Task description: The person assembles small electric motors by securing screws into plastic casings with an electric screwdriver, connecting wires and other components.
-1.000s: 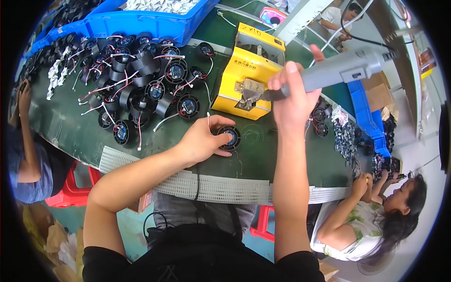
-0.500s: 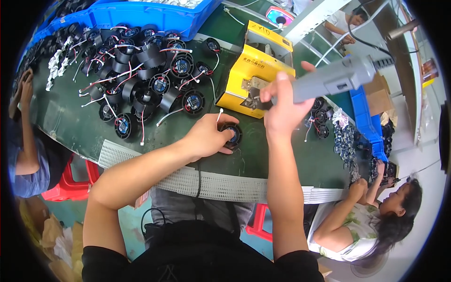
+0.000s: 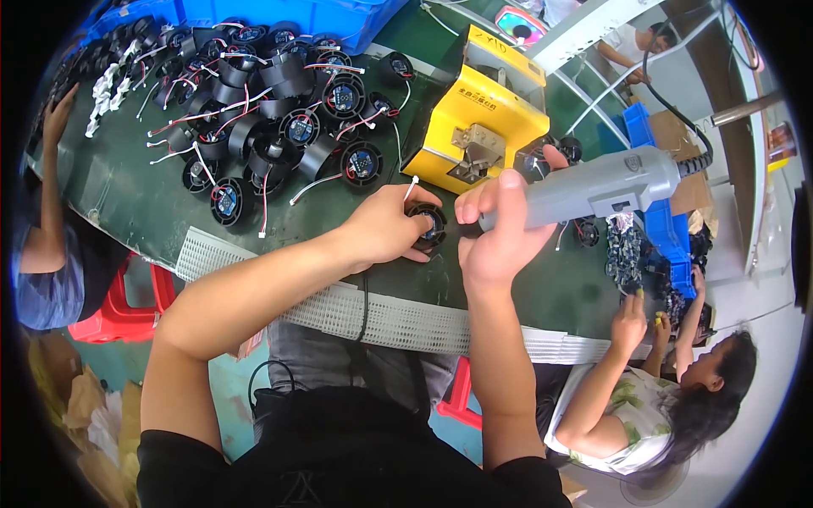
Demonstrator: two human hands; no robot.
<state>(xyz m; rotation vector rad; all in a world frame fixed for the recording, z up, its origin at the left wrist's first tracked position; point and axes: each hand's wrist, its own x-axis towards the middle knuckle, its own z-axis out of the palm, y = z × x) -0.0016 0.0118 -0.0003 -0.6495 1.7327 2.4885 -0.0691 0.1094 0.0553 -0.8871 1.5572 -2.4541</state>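
Note:
My left hand (image 3: 381, 227) is closed around a small round black fan (image 3: 435, 227), pressing it to the green bench top. Its white connector pokes up between the fingers. In my right hand (image 3: 501, 241) is a grey electric screwdriver (image 3: 605, 188), held slantwise with its cable end up to the right. The dark nose of the tool points toward the fan, a short way to its right; the bit itself cannot be made out. Just beyond both hands stands a yellow screw feeder (image 3: 440, 140) with a metal pick-up mechanism in front.
Heaped fans (image 3: 279, 97) with loose leads cover the far left of the bench. Behind them is a blue bin (image 3: 339, 25). On the right lie more fans, wire bundles (image 3: 624, 258) and blue trays (image 3: 665, 241). Co-workers sit left and right. White perforated trim (image 3: 406, 326) edges the bench.
My right hand has brought the screwdriver from the yellow feeder down and nearer to the fan. My left hand keeps its hold on the fan. The co-worker at right has moved their hands.

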